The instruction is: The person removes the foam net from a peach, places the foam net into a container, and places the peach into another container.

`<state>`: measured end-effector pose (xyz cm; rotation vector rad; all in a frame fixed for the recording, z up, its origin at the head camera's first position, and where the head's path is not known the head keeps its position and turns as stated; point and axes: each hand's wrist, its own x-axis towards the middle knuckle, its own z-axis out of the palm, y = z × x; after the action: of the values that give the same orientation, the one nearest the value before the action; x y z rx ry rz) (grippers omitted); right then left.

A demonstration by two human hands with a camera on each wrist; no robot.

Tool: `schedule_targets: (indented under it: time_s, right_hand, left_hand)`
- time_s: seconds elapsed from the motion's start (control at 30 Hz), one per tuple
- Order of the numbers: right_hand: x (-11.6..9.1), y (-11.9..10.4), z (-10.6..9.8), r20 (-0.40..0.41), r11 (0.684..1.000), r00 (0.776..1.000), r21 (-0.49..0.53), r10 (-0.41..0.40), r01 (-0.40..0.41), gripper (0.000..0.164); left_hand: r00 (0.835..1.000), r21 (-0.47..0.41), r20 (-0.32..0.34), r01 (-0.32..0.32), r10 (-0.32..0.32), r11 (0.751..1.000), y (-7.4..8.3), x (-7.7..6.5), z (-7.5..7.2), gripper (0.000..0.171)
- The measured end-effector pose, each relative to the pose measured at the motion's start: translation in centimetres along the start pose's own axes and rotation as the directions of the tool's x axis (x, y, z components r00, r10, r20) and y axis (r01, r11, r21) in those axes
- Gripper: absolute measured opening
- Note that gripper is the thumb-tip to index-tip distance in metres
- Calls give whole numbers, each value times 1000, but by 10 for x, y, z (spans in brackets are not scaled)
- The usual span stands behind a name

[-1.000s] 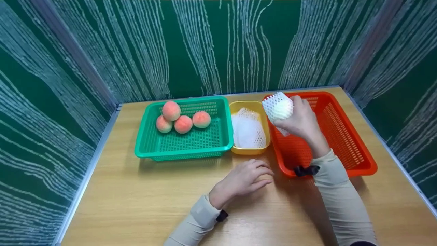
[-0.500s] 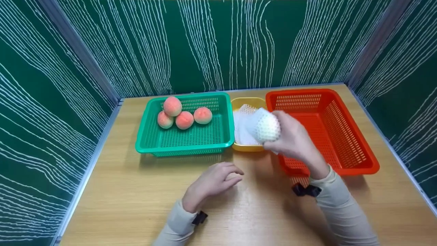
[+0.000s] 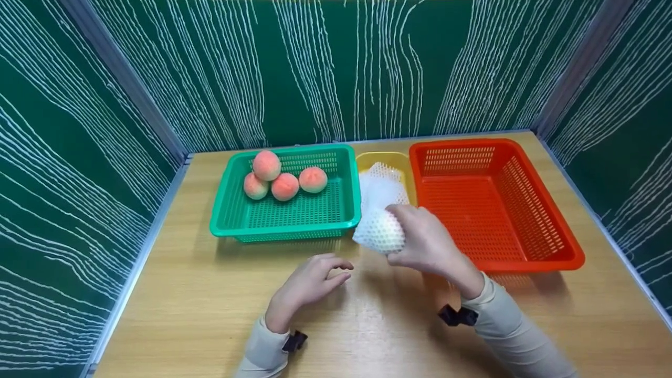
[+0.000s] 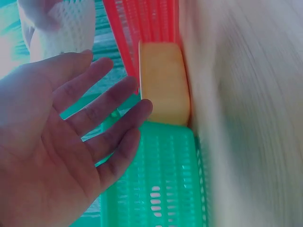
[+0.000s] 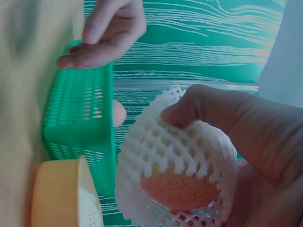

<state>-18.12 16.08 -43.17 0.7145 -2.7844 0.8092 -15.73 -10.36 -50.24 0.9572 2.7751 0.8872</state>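
Observation:
My right hand grips a peach wrapped in a white foam net sleeve, in the air in front of the yellow container. Seen from the right wrist, the thumb presses on the netting and the peach's pink skin shows through the sleeve's opening. My left hand is above the table in front of the green basket, its fingers relaxed and holding nothing. In the left wrist view its palm shows bare. Several unwrapped peaches lie in the green basket, one stacked on the others.
Between the baskets, a yellow container holds more white foam nets. To its right stands a red basket with a bare floor. Green panels with white streaks enclose the wooden table on the back and both sides.
My right hand has carried the netted peach from the red basket's left rim leftward and nearer to me. My left hand has moved left, away from the space before the yellow container.

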Motion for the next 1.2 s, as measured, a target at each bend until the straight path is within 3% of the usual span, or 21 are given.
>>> schedule_targets:
  time_s: [0.17, 0.4, 0.73, 1.03, 1.2]
  right_hand:
    - [-3, 1, 17, 15, 996, 997, -20, -82, 82, 86]
    - [-4, 7, 40, 92, 987, 983, 31, -157, 155, 87]
    - [-7, 11, 63, 236, 983, 956, 97, -175, 156, 90]
    - [-3, 14, 74, 315, 981, 931, 120, -185, 155, 89]
    - [-3, 16, 77, 372, 979, 907, 129, -197, 160, 90]
  left_hand:
    - [999, -21, -7, 45, -45, 999, -9, -5, -2, 22]
    - [997, -34, -38, 69, -71, 997, -17, -5, -5, 22]
    - [991, -20, -94, 89, -90, 996, -22, -2, -6, 19]
    - [991, -50, -57, 115, -118, 992, -25, 1, -8, 16]
    - [987, -52, -24, 161, -162, 986, -27, 0, -4, 16]
